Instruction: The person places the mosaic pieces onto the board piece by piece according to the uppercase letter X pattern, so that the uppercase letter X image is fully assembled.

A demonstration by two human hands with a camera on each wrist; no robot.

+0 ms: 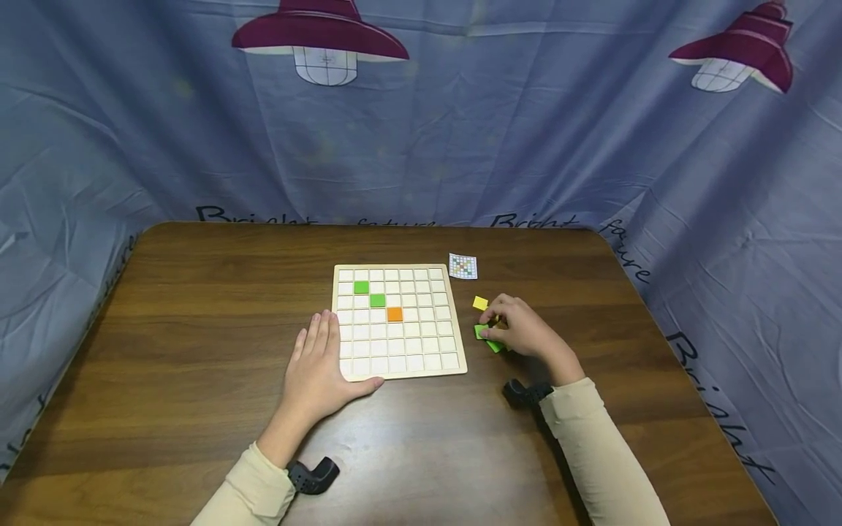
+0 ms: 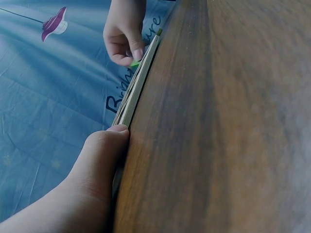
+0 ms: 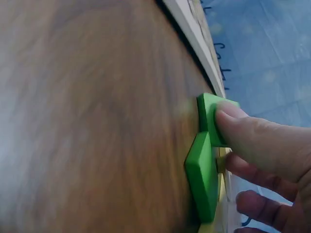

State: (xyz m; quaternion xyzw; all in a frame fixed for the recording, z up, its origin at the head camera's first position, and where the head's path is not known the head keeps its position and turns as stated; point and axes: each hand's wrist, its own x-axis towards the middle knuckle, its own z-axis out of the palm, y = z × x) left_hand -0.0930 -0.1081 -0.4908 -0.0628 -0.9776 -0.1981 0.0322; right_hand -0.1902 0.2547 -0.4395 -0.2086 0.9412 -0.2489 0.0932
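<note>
A pale wooden grid board [image 1: 400, 377] with white squares lies on the table. Two green tiles [image 1: 361, 288] and one orange tile [image 1: 395, 314] sit in its cells on a slant. My left hand [image 1: 318, 370] rests against the board's lower left corner, fingers straight along the left side, thumb [image 2: 109, 141] at the near edge. Right of the board, my right hand [image 1: 522, 330] pinches a green tile [image 3: 210, 114] between thumb and finger. Another green tile [image 3: 200, 177] lies close beside it, and a yellow tile [image 1: 481, 302] lies just beyond. The hand partly hides further tiles.
A small printed pattern card [image 1: 463, 267] lies by the board's far right corner. The brown wooden table [image 1: 217, 314] extends around the board. A blue curtain with lamp prints [image 1: 421, 146] hangs behind the table's far edge.
</note>
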